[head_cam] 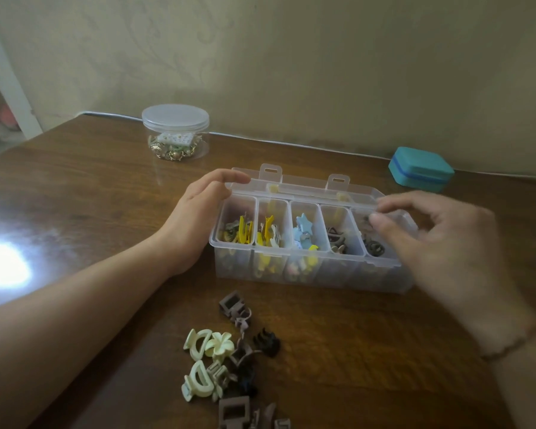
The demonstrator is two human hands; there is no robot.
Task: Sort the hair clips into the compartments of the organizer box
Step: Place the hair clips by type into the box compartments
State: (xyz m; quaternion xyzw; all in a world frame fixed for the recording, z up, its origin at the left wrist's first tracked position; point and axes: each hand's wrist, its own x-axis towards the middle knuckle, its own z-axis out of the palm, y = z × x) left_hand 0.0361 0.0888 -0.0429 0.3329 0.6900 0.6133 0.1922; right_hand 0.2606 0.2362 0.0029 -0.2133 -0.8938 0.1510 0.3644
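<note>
Hair clips point(229, 360) loose in a pile on brown wooden surface point(90, 187), near edge; more sorted in clear organizer box point(307, 274). Patterned beige wall behind, lidded jar point(175, 131), teal case point(421, 169). Left hand point(198, 212) rests on box's left end, fingers relaxed. Right hand point(440, 239) blurred at lid, grip unclear. Bottom clips cut off.

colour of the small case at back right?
Teal case with a blue band round its middle; head view.
</note>
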